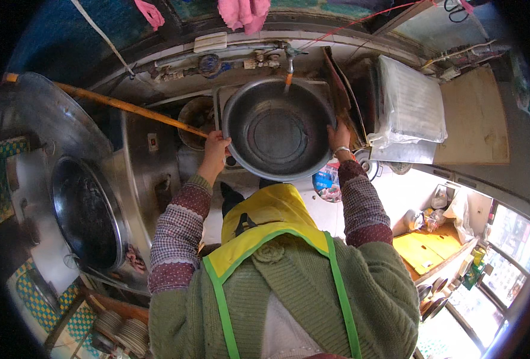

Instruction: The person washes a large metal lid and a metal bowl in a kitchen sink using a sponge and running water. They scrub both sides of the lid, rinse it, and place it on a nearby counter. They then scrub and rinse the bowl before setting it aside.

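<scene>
Both my hands grip the rim of a large round grey basin (271, 134) in front of me. My left hand (216, 150) holds its left rim, with the fingers partly hidden. On the right rim is my right hand (339, 134), a bracelet at its wrist. The basin stands over a sink (220, 101), whose edges show around it. Above its far rim, a tap (290, 63) with an orange end piece points down into it. A thin stream seems to leave the tap. Inside the basin I see only its ringed bottom, and cannot tell how much water it holds.
A wooden pole (126, 107) slants down to my left hand. At left is a large wok (87, 213) in a steel stove, with a big lid (58, 112) behind. Plastic-wrapped goods (410, 105) stand right. A colourful bag (327, 181) lies below my right forearm.
</scene>
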Demonstrator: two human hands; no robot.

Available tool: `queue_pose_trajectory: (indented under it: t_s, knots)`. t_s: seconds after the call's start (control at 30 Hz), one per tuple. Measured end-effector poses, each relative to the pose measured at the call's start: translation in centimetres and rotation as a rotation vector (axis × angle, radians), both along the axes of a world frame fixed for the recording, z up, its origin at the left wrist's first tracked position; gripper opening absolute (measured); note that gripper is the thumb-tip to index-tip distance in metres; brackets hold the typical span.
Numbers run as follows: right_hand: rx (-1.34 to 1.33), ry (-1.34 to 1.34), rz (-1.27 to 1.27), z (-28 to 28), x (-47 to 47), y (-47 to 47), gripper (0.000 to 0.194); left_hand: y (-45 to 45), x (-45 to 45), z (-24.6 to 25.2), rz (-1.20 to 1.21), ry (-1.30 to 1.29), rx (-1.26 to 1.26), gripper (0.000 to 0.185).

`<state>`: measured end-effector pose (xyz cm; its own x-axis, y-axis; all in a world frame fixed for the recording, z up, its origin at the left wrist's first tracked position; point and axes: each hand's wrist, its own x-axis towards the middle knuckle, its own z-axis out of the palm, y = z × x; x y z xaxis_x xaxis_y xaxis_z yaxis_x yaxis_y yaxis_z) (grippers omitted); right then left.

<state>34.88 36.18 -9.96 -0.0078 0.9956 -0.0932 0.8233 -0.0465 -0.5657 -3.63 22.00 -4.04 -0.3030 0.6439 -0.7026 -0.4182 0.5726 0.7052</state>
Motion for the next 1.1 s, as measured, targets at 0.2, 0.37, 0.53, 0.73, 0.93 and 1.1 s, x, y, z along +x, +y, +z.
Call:
queue_pose_trajectory:
  t_s: [0.2, 0.37, 0.53, 0.73, 0.93, 1.1]
  knots:
    - [0.055, -0.155, 0.061, -2.4, -0.3, 0.7, 0.040, -0.9, 0.0, -2.5, 0.067, 0.085, 0.026, 0.031]
    - [0.119, -0.024, 0.104, -4.3, 0.1, 0.5, 0.051, -2.5, 0.1, -5.1, -0.123, 0.314, -0.068, 0.032]
    - [0.102, -0.037, 0.066, -4.1, -0.5, 0.1, 0.049, -3.0, 0.2, -8.5, 0.024, 0.296, -0.042, 0.024]
    - [0.159, -0.051, 0.070, -2.3, -1.2, -0.3, 0.047, -3.1, 1.1, -9.8, 0.041, 0.427, -0.055, 0.029]
    - [0.301, 0.060, 0.082, -1.4, -2.3, 0.1, 0.045, -3.2, 0.9, -9.6, 0.073, 0.454, -0.095, 0.031]
    - [0.224, -0.037, 0.024, -1.3, -2.7, -0.2, 0.045, -3.7, 0.7, -9.9, 0.080, 0.396, 0.068, 0.028]
